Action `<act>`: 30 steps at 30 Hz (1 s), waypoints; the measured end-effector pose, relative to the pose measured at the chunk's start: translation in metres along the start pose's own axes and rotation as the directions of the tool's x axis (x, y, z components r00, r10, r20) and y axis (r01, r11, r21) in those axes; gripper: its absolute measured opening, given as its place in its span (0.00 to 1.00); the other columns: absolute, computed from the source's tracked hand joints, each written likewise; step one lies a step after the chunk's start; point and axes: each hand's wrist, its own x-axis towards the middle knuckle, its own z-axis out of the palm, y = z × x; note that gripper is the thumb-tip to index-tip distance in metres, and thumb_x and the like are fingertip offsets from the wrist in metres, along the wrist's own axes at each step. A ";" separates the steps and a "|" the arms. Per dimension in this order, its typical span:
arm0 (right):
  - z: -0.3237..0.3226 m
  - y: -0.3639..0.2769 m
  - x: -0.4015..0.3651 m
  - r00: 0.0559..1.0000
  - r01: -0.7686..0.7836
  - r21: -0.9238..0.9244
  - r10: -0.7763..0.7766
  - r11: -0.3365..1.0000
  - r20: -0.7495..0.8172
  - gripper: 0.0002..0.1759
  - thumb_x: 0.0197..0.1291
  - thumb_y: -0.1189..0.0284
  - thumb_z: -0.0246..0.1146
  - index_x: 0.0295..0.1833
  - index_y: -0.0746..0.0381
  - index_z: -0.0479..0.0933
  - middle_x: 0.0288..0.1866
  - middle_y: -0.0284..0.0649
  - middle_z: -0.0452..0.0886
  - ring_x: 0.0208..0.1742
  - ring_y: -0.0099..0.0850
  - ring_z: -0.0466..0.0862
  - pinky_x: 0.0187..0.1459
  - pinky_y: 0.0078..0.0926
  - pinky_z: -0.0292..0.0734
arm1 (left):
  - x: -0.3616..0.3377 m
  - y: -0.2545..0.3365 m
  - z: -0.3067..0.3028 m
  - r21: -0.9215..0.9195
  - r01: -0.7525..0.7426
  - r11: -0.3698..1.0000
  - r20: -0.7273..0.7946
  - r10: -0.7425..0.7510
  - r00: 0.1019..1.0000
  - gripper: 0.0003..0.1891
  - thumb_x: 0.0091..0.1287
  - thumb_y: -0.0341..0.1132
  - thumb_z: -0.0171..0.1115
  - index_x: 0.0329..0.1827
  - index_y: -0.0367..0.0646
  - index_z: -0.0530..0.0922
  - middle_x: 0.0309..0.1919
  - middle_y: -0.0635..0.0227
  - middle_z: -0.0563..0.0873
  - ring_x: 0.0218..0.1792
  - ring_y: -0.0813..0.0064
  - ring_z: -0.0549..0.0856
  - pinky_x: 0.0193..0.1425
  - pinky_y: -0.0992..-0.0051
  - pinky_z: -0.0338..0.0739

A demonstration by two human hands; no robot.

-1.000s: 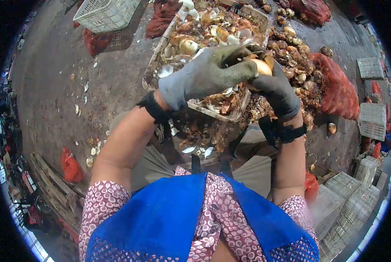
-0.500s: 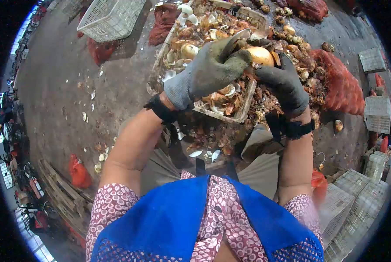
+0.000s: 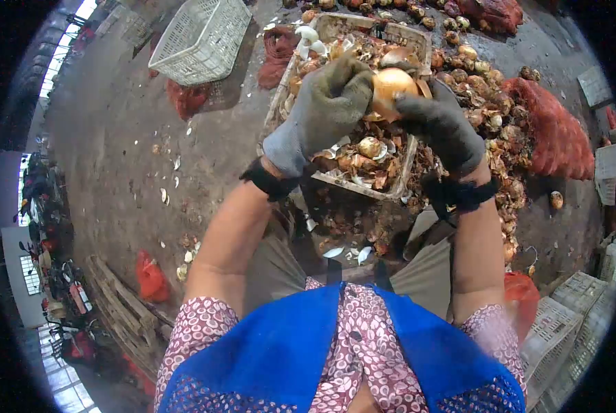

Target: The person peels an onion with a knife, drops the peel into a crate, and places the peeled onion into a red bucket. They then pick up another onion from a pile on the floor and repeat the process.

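Note:
A yellow-brown onion (image 3: pixel 392 91) is held between my two gloved hands, above a shallow crate (image 3: pixel 403 167) of onions and loose skins. My left hand (image 3: pixel 332 103), in a grey glove with a greenish palm, has curled fingers at the onion's left side; whether it also pinches a piece of skin cannot be made out. My right hand (image 3: pixel 445 124), gloved in dark grey, grips the onion from the right with its thumb on the near side. A single onion (image 3: pixel 369 146) lies on the skins below my hands.
An empty white basket (image 3: pixel 201 45) stands at the upper left. Onions are heaped right of the crate beside a red mesh sack (image 3: pixel 552 131). Wooden planks (image 3: pixel 125 310) lie lower left, and white crates (image 3: pixel 556 330) stand lower right. An orange-red bag (image 3: pixel 151 277) is near the planks.
The view has shifted, so the surroundings appear farther right. The onion has turned between my hands and shows more of its surface. My left hand's fingers are more curled.

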 end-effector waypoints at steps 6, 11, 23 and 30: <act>0.018 0.053 0.030 0.859 0.511 0.264 -0.477 0.818 -0.185 0.14 0.63 0.60 0.60 0.46 0.59 0.80 0.35 0.30 0.81 0.31 0.21 0.81 0.37 0.22 0.81 | 0.000 -0.017 0.007 0.654 -0.266 0.708 -0.012 0.361 0.932 0.14 0.60 0.34 0.64 0.45 0.39 0.74 0.30 0.56 0.81 0.30 0.54 0.84 0.30 0.64 0.77; 0.010 0.056 0.021 0.968 0.143 -0.074 -0.155 0.987 -0.196 0.15 0.63 0.63 0.60 0.49 0.61 0.78 0.40 0.36 0.82 0.40 0.29 0.84 0.40 0.30 0.85 | -0.013 -0.031 0.016 0.735 -0.384 0.559 0.181 0.384 0.905 0.18 0.58 0.44 0.70 0.45 0.45 0.76 0.29 0.60 0.81 0.25 0.61 0.84 0.24 0.65 0.76; -0.028 0.052 0.007 0.984 0.129 0.362 -0.165 0.923 0.069 0.12 0.63 0.66 0.59 0.50 0.56 0.77 0.51 0.42 0.78 0.52 0.37 0.81 0.47 0.35 0.82 | 0.004 -0.062 -0.009 0.524 0.245 0.816 -0.116 -0.217 0.969 0.19 0.67 0.43 0.61 0.52 0.37 0.76 0.30 0.64 0.82 0.31 0.70 0.82 0.33 0.71 0.76; -0.024 0.046 0.006 0.981 0.181 0.167 -0.190 0.969 0.042 0.08 0.63 0.68 0.60 0.46 0.56 0.77 0.49 0.39 0.78 0.50 0.32 0.81 0.46 0.29 0.80 | 0.007 -0.035 0.014 -0.314 0.258 0.914 0.064 -0.251 0.966 0.11 0.68 0.39 0.61 0.46 0.41 0.81 0.30 0.76 0.81 0.27 0.87 0.75 0.27 0.84 0.68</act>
